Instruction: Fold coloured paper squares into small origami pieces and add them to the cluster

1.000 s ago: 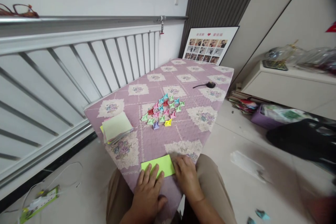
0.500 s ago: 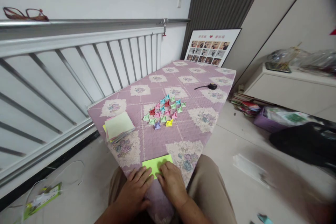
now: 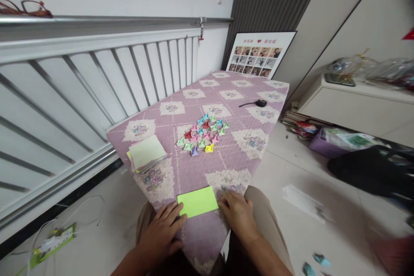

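A rectangular piece of lime-green paper (image 3: 199, 202) lies flat near the table's front corner. My left hand (image 3: 166, 226) rests open with its fingers spread, and the fingertips touch the paper's lower left edge. Just beside the right edge of the paper, my right hand (image 3: 238, 213) lies on the cloth with its fingers loosely bent and nothing visible in them. Beyond the paper stand several small folded paper pieces (image 3: 201, 136) in green, pink, blue, red, purple and yellow. A stack of paper sheets (image 3: 147, 154) is on the left side of the table.
The table wears a purple floral cloth (image 3: 194, 108). A black object with a strap (image 3: 260, 103) lies farther back. Along the left runs a white railing (image 3: 129, 69). At the right stand a white cabinet (image 3: 343, 108) and a black bag (image 3: 359, 170) on the floor.
My right hand has moved right, off the green paper to its right side. My left hand has shifted slightly left, so more of the paper shows. The view has moved slightly.
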Tool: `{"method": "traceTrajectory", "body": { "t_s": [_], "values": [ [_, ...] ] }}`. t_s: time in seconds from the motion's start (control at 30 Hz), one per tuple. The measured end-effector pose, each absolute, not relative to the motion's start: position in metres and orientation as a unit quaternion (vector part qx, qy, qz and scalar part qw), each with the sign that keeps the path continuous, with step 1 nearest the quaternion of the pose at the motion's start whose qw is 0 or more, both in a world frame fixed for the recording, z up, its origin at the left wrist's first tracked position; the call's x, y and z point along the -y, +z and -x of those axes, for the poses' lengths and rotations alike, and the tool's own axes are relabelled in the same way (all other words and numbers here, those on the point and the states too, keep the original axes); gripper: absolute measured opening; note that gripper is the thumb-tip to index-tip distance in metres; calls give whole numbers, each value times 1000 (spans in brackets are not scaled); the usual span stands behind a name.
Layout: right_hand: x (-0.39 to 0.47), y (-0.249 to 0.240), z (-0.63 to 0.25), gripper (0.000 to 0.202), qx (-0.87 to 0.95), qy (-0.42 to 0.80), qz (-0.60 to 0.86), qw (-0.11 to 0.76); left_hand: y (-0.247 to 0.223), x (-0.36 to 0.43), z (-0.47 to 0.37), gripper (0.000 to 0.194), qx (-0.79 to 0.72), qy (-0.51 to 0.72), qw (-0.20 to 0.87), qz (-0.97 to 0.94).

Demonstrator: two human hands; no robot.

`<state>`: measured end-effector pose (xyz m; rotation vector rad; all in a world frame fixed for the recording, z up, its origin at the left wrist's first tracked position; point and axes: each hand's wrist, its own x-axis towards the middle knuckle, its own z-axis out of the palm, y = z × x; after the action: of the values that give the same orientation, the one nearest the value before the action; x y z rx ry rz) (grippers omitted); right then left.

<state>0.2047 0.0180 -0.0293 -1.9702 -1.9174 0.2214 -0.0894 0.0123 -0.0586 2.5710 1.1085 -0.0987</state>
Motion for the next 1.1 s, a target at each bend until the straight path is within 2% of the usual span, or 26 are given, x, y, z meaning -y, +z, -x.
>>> {"method": "traceTrajectory", "body": {
  "t_s": [0.13,0.2,0.33,0.43,0.57,0.63,0.77,0.9,1.1],
  "values": [
    [-13,-26,-170,12,764,65,595,242,-51,-12,88,70,-393,-7,174,-903],
    [-10,-32,-146,9,794,91,551,239,-50,-12,88,70,-396,-2,166,-903],
    [-6,-48,-122,8,787,126,566,211,-54,-7,95,67,-410,5,133,-902],
    [-6,-53,-126,11,782,155,564,214,-57,0,97,55,-428,38,109,-896],
    [-7,-51,-132,15,781,174,559,218,-50,4,80,27,-486,118,90,-861],
    [-7,-50,-132,14,781,177,558,217,-45,0,66,26,-496,134,93,-853],
    [-6,-49,-132,14,781,178,554,227,-39,-14,47,18,-470,77,118,-871],
    [-6,-50,-133,17,782,175,546,243,-37,-21,47,18,-451,36,89,-887],
    [-7,-56,-137,7,814,76,532,221,-36,-11,40,19,-480,58,58,-874]
  ]
}}
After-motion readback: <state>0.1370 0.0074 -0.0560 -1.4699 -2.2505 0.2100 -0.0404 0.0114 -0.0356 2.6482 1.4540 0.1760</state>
